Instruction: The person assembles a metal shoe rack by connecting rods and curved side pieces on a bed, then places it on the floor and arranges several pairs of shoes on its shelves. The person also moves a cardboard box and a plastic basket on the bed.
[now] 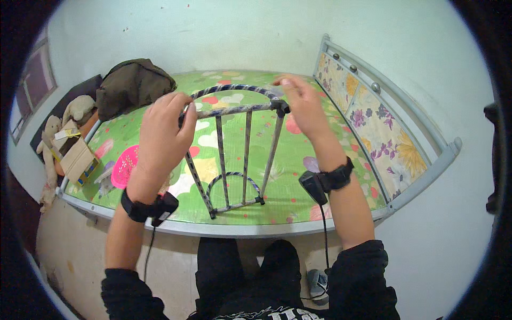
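A tubular rack frame stands upright on the bed's green patterned surface. It has speckled grey bars, black corner joints and a curved, dark-and-white tube at top and bottom. My left hand is closed at the rack's upper left corner, its fingers and thumb covering the joint there. At the upper right, my right hand is beside the black corner joint, its fingers stretched out over that end of the curved tube. Nothing shows in the right hand. Each wrist wears a black strapped device with a cable.
The bed has a grey metal rim and a floral end panel. On its left side lie a pink perforated basket, an open cardboard box, a plush toy and a dark brown bag. A grey shoe is on the floor.
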`<state>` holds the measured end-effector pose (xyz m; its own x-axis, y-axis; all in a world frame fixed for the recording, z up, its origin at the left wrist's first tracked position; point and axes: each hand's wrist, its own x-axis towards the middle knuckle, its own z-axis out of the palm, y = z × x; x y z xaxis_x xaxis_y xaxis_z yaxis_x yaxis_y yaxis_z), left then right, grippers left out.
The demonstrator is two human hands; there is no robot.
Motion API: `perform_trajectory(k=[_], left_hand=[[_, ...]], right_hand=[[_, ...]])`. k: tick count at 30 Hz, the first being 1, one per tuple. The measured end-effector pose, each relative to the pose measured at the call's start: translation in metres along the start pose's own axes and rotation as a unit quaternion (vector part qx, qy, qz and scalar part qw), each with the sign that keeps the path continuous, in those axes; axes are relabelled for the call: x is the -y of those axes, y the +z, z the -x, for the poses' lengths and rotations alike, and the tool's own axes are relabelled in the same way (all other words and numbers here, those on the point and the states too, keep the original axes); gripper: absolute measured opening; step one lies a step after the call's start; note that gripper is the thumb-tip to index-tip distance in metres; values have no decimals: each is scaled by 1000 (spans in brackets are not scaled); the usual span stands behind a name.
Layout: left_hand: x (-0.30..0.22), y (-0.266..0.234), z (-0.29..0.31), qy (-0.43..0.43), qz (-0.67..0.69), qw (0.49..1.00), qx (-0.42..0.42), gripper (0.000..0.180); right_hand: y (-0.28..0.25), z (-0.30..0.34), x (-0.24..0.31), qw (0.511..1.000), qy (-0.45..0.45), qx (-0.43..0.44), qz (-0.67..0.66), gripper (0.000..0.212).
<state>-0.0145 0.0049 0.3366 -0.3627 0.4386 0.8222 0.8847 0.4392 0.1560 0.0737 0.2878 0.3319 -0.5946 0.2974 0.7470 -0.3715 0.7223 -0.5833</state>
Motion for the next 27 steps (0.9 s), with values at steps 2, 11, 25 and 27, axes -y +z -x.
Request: perform_trajectory(k=[2, 11, 25, 27], left_hand=[[7, 17, 9, -73, 79, 994, -12, 21], [23, 74, 21, -71, 92, 966, -231, 11], [26, 84, 17, -59, 56, 971, -224, 12], [25, 82, 18, -46, 55, 970, -232, 11]], right_hand=[[14, -5, -11, 989, 38, 132, -47, 30], [41, 6, -20, 976, 42, 29, -213, 27], [50, 8, -29, 977, 22, -16, -210, 27], [49, 8, -30, 977, 5, -28, -211, 26]])
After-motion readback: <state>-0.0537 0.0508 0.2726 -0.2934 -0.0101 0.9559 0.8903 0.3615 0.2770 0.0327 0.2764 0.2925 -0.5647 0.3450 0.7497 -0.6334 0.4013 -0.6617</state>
